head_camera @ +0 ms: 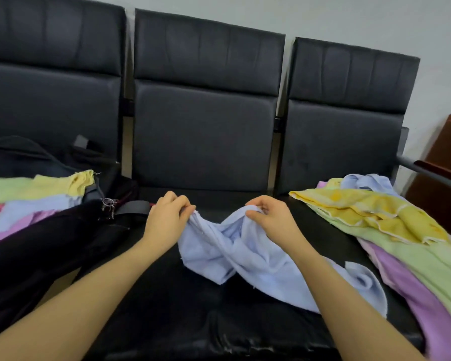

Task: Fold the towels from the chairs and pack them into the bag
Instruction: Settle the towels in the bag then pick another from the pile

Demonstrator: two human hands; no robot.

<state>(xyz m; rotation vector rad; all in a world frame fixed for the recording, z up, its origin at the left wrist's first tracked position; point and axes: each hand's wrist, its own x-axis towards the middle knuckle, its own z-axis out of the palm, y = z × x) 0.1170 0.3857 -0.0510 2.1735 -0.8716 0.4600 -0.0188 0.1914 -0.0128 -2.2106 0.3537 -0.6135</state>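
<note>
Folded towels (34, 194) sit stacked on the black bag (50, 246) at left, the left hand (164, 220) and right hand (268, 217) each pinch the crumpled blue towel (235, 254) over the middle chair seat (167, 295), and loose towels (391, 230) pile up at right.

I see a row of three black padded chairs (206, 142) carrying everything. On the middle seat lies a crumpled light blue towel (235, 254). The right seat bears a loose heap of towels (391, 230), yellow and green over purple, with blue at the back. On the left seat sit a black bag (50, 243) and folded towels (34, 194).
</note>
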